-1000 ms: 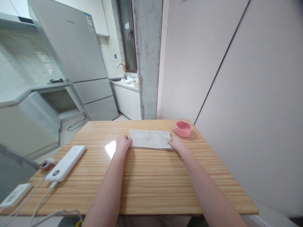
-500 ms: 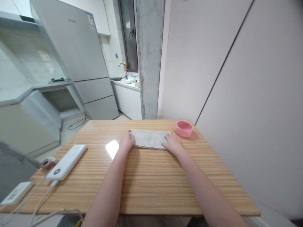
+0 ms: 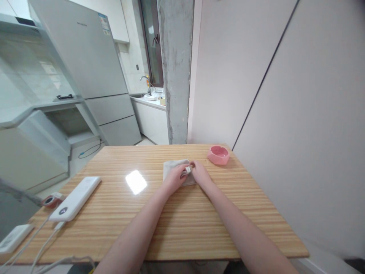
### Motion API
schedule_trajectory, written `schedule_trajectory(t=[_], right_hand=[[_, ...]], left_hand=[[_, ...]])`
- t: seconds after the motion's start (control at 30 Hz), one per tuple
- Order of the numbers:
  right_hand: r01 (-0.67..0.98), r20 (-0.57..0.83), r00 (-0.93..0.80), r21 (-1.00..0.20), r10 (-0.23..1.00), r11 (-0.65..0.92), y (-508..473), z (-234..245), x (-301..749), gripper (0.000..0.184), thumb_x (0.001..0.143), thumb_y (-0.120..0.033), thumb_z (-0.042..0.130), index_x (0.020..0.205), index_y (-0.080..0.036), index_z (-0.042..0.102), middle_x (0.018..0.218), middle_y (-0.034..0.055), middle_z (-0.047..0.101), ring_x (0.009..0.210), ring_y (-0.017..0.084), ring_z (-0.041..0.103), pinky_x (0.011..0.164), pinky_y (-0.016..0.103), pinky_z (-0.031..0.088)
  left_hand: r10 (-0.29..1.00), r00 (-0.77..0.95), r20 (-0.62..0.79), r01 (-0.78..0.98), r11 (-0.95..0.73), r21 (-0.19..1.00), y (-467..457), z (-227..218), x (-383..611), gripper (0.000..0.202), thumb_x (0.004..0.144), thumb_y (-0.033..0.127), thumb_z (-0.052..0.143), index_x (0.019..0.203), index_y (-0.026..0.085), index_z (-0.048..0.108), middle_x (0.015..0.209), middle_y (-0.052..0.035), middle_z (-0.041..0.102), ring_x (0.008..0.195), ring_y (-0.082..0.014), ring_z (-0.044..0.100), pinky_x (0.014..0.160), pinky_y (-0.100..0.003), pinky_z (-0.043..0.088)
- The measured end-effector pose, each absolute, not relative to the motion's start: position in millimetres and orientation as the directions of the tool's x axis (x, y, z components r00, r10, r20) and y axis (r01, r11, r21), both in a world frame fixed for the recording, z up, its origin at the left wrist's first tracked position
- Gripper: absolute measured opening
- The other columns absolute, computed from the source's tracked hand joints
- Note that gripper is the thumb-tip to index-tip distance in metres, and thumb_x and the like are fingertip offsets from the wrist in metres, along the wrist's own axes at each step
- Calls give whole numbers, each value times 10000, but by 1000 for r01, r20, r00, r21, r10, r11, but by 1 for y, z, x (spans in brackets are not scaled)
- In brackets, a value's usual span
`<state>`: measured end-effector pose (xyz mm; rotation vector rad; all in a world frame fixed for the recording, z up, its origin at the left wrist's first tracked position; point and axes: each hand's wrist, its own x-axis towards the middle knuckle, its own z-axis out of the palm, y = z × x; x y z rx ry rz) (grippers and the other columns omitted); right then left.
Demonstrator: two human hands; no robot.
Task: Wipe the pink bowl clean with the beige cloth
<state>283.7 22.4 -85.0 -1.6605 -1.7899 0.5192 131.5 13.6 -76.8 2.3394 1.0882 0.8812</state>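
Note:
A pale grey-white cloth lies folded into a small, roughly square shape near the far middle of the wooden table. My left hand reaches over the cloth from the left, fingers closed on a raised fold of it. At the cloth's right edge is my right hand, its thumb and fingers curled in a pinch on the fabric. Part of the cloth is hidden under my left hand.
A pink ashtray-like bowl stands beyond my right hand, near the far right corner. On the left lie a white power bank with a cable, a reddish round object and a white power strip. A wall runs along the right.
The cloth went from a long flat strip to a shorter folded piece. My left hand moved right over it, and both hands are now close together with fingers closed.

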Motion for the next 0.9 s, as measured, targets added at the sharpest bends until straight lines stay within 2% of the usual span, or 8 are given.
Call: schedule_trajectory(t=[0.1, 0.27, 0.37, 0.47, 0.53, 0.7, 0.8, 0.9], right_hand=[[673, 301, 37, -712, 953, 198, 23, -82, 284, 320, 835, -74, 346, 1034, -150, 585, 1072, 95, 636, 1039, 169, 557, 932, 291, 404], [581, 456, -149, -678, 877, 451, 12, -74, 275, 301, 909, -199, 334, 1040, -158, 602, 1042, 88, 648, 1002, 169, 575, 914, 301, 425], [577, 423, -331, -617, 844, 536, 1, -71, 266, 331, 937, -309, 369, 1144, -166, 585, 1166, 95, 627, 1109, 184, 544, 985, 333, 386], [641, 311, -469, -524, 826, 561, -12, -69, 254, 349, 929, -396, 409, 1081, -169, 626, 1215, 114, 599, 1165, 228, 506, 1020, 390, 358], [740, 251, -416, -466, 874, 486, -21, -67, 250, 354, 925, -418, 412, 1013, -166, 645, 1153, 140, 612, 1122, 259, 521, 992, 422, 373], [963, 166, -26, -261, 986, 70, -39, -69, 282, 379, 863, -455, 516, 943, -118, 669, 1085, 230, 588, 1072, 351, 513, 923, 476, 388], [986, 150, 68, -162, 986, -43, -47, -73, 329, 356, 836, -476, 549, 880, -151, 689, 1042, 201, 614, 1073, 345, 513, 933, 459, 381], [977, 129, 163, -156, 978, -142, -53, -77, 374, 263, 845, -426, 552, 858, -207, 697, 964, 163, 648, 1077, 330, 524, 939, 452, 372]], left_hand=[[815, 411, 409, 488, -575, 656, 10, -72, 132, 358, 788, 155, 541, 1143, 184, 574, 1112, -88, 640, 1005, -188, 596, 910, -329, 471], [805, 399, 439, 320, -570, 756, 6, -62, 124, 365, 873, 240, 418, 1216, 150, 501, 1096, -101, 626, 949, -155, 601, 845, -283, 484], [868, 190, 459, 487, -489, 723, 11, -57, 106, 342, 924, 283, 269, 1057, 147, 554, 903, -71, 636, 863, -157, 590, 815, -286, 459], [899, 114, 424, 648, -390, 654, 19, -55, 90, 368, 935, 332, 238, 898, 170, 566, 809, -49, 614, 805, -167, 572, 776, -285, 431], [914, 142, 381, 684, -369, 629, 23, -57, 86, 376, 936, 339, 230, 821, 181, 551, 770, -40, 602, 775, -166, 563, 749, -277, 417], [919, 268, 288, 669, -393, 631, 26, -63, 94, 355, 929, 362, 266, 727, 194, 505, 710, -22, 582, 735, -161, 549, 696, -263, 383], [912, 318, 258, 663, -408, 627, 25, -66, 99, 354, 922, 366, 282, 680, 194, 475, 668, -13, 552, 695, -156, 522, 655, -260, 356], [908, 340, 247, 660, -417, 625, 25, -70, 102, 358, 913, 372, 298, 641, 190, 445, 661, -9, 534, 671, -147, 491, 631, -257, 332]])
